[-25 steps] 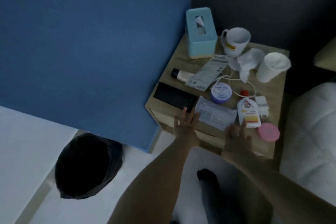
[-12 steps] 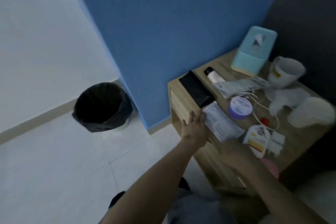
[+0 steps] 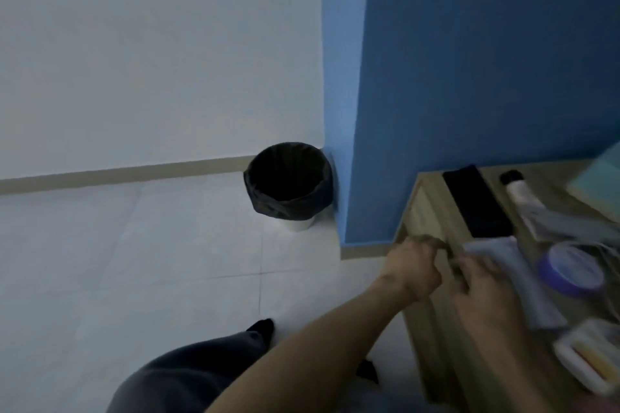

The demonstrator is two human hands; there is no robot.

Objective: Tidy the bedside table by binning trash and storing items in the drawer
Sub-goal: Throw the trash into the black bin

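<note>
Left hand (image 3: 411, 273) now curled on front edge of bedside table (image 3: 432, 201)

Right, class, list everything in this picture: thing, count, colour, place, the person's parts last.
bin: one, black liner, floor, by the blue wall corner
bedside table: one, light wood, right
flat slab: one, black, on the table by the blue wall
tube: one, pale, black cap, beside the slab
tissue box: one, teal, right edge, cut off
round tin: one, purple lid, on the table
packet: one, white, left of the tin
bottle: one, white and yellow, lower right, blurred
leg: one, dark trousers, bottom
left hand: one, fingers curled at the table's front edge
right hand: one, beside it, over the packet, blurred
</note>
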